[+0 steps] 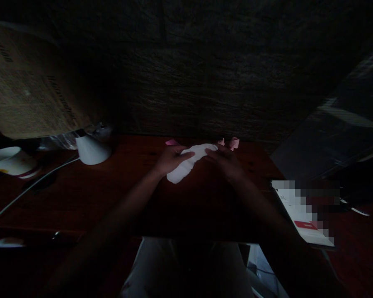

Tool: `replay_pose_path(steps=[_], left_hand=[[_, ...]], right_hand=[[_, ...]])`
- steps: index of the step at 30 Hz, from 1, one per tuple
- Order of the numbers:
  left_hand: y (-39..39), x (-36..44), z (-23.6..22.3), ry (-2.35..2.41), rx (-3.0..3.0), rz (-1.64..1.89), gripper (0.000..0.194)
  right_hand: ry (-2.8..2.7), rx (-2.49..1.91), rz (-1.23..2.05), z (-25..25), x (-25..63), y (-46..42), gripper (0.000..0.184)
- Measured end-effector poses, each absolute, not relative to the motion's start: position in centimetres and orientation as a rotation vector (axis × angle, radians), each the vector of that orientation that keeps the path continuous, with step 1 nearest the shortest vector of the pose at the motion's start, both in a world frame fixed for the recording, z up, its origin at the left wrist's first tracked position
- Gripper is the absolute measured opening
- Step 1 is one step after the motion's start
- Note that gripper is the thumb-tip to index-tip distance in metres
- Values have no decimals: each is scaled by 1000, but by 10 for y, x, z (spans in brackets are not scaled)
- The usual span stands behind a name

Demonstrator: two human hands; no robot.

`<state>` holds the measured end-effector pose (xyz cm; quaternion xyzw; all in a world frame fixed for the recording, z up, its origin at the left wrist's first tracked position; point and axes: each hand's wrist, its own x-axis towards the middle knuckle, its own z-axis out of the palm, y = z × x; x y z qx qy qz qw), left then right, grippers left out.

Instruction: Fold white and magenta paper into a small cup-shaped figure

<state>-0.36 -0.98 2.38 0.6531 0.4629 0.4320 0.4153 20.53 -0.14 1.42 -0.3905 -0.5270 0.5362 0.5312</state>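
A long white cloth-like piece (186, 165) lies on the dark red-brown table (112, 190), lit by a lamp. My left hand (169, 159) rests on its left part, with the thumb laid over the white material and the fingers curled on it. My right hand (225, 159) covers its right end, fingers pressed down on it. Small pink pieces (233, 142) sit just behind my hands, and another pink scrap (171, 142) sits near my left hand.
A white desk lamp head (91, 151) on a bent white arm stands at the left. A white cup (9, 161) sits at the far left. A white paper with a red patch (304, 219) lies at the right. A dark textured wall (186, 82) rises behind.
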Motion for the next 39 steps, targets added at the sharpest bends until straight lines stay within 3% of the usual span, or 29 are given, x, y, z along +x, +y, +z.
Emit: replay_pose_path(steps=[4,8,14,23,31,35,39], left_hand=[[-11,-11,32,1105,2221,1336,29],[-12,-10,26,942,2508,938,32],[-25,-14,28,1089,2288,379,84],[-41,-1,33,1326,2382,-34,114],[-46,17,16,1481,2439,-28,105],[-47,19,18,1523,2450,50,109],[-48,30,22,1384,2553,126,99]], right_hand=[[-1422,-921,1256,15,222,3,34],[-1706,-1076,1297,19,255,11,25],[-1718,-1251,1160,22,271,15,19],[-1736,-1269,864,17,240,11,20],[-2098,-1421,693,23,221,-9,17],[-2247,-1376,773,25,224,-12,14],[-2263,-1329,815,24,228,-9,9]])
